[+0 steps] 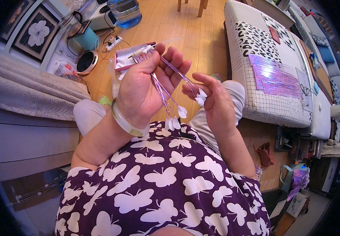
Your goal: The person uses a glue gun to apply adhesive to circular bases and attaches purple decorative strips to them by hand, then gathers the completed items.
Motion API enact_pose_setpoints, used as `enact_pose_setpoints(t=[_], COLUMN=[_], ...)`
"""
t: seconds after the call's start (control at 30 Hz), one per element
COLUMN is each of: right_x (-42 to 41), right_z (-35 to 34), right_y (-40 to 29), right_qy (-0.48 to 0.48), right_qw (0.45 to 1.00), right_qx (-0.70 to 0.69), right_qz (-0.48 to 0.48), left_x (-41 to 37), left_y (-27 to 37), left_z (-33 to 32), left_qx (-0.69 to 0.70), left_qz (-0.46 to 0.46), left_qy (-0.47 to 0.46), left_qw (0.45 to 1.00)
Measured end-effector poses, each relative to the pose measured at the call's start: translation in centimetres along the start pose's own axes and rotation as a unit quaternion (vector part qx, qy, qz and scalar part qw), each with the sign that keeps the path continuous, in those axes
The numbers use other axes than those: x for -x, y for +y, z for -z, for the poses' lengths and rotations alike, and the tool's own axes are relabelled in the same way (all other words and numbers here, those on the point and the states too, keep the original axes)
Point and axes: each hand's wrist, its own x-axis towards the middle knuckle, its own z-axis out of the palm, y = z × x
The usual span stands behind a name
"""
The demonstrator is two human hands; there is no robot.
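My left hand (146, 79), palm up with a pale bangle at the wrist, grips a bundle of shiny pinkish-purple thin stems (161, 93) between thumb and fingers. White petal-shaped tips (172, 123) hang from the lower ends, and one stem with a white tip (182, 112) stands a little apart. Other stems run to the right, where more white tips (200, 97) lie beside the fingers of my right hand (217, 100). Its fingers are bent around that spot; whether they pinch the tips cannot be made out.
Beyond my left hand is a pink-edged box (122, 60) with white lining. Purple glittery strips (276, 78) lie on the cloth-covered table (254, 104) at the right. At the upper left are a power strip (113, 43), cables, a round black-topped appliance (87, 61) and a water bottle (125, 13).
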Motion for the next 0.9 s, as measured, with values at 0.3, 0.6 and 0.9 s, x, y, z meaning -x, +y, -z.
enact_pose_setpoints(t=[0.3, 0.6, 0.9], right_x=[1.5, 1.2, 1.4], right_z=[-1.5, -1.5, -1.1], right_y=[1.5, 1.0, 0.6], right_qy=[-0.200, -0.102, -0.097], right_qw=[0.977, 0.987, 0.981], right_qx=[0.011, -0.034, -0.109], right_qz=[-0.074, -0.121, -0.128], left_x=[-0.5, -0.3, -0.4], left_y=[-0.1, -0.3, -0.4], left_z=[0.4, 0.2, 0.3], left_qx=[0.013, -0.003, -0.025], left_qz=[-0.039, -0.048, -0.039], left_qy=[0.021, 0.021, 0.011], left_qw=[0.999, 0.999, 0.999])
